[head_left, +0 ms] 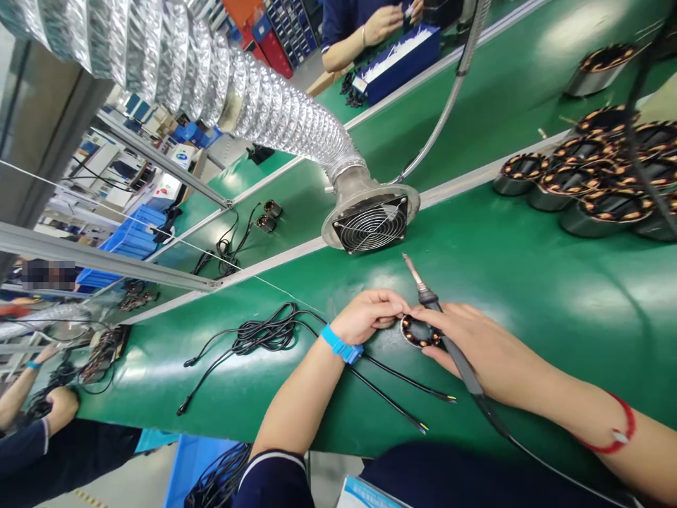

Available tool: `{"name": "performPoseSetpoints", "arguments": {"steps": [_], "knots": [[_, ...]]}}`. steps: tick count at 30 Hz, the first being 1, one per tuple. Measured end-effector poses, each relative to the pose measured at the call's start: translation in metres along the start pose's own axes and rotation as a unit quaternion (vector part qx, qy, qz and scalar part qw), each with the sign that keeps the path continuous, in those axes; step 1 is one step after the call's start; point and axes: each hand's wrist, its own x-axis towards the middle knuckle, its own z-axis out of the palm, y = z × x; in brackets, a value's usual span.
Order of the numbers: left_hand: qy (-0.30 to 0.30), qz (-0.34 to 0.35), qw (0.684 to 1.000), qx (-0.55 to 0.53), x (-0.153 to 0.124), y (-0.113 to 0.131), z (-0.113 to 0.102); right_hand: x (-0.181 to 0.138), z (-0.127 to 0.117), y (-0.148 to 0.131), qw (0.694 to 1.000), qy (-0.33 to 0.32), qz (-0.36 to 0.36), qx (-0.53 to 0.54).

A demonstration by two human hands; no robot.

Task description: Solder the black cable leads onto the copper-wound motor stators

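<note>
My right hand (476, 346) holds a soldering iron (459, 360), its tip pointing up and away from me. Fingers of that hand also rest on a small motor stator (422, 331) with copper windings, which sits on the green bench top. At the stator's left edge my left hand (373, 314) is closed in a pinch; what is between its fingertips is too small to make out. A thin pale strand runs in from the upper left toward this hand. Black cables (264, 331) lie coiled to its left, and their stripped ends (423, 426) pass under my left wrist.
A fume extractor hood (373, 226) on a silver duct hangs just beyond my hands. Several larger stators (603, 212) stand at the right. Beyond the metal rail, a co-worker's hand (381, 27) is near a blue box (405, 70). Another person's hand (62, 409) appears at far left.
</note>
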Motion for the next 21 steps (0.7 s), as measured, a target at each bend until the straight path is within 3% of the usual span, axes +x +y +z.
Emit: {"name": "performPoseSetpoints", "arguments": {"steps": [4,9,13,18,21], "knots": [[0.042,0.018,0.997,0.059,-0.017,-0.003,-0.001,-0.006,0.003,0.006,0.999,-0.027,0.029,0.025],[0.016,-0.006,0.993,0.121,-0.041,-0.014,-0.009,-0.008,0.005,0.008,0.999,-0.037,0.031,0.018],[0.050,0.040,0.993,0.096,-0.035,-0.020,-0.003,-0.006,0.003,0.007,0.999,-0.036,0.029,0.024],[0.035,0.064,0.995,0.065,-0.020,-0.017,0.010,-0.008,0.003,0.008,0.998,-0.034,0.031,0.043],[0.048,0.068,0.993,0.079,-0.026,-0.018,0.010,-0.010,0.004,0.009,0.998,-0.034,0.038,0.044]]}}
